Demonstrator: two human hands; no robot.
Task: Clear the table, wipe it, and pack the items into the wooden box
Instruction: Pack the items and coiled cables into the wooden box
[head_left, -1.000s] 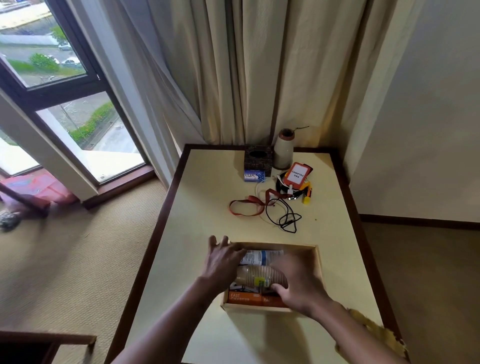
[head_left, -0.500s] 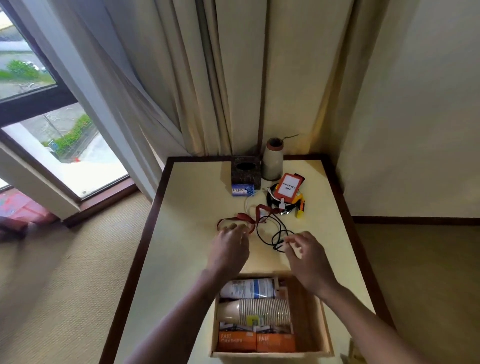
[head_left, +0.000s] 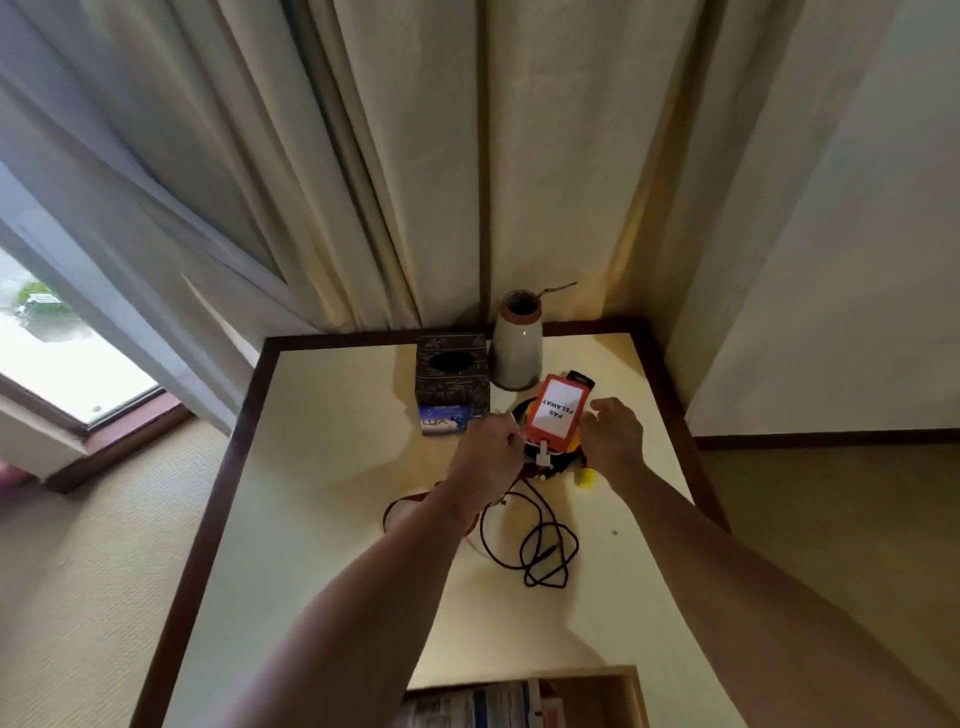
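The left hand (head_left: 485, 460) is sitting curled — hold unclear — beside the mid-frame visitor pass (head_left: 560, 413), likely light, stiff, edge-pinchable; the right hand (head_left: 613, 436) is hovering half-open, empty.

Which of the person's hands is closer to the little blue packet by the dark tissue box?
The left. The left hand is just right of the blue packet, close beside it; the right hand is farther right, on the other side of the orange badge.
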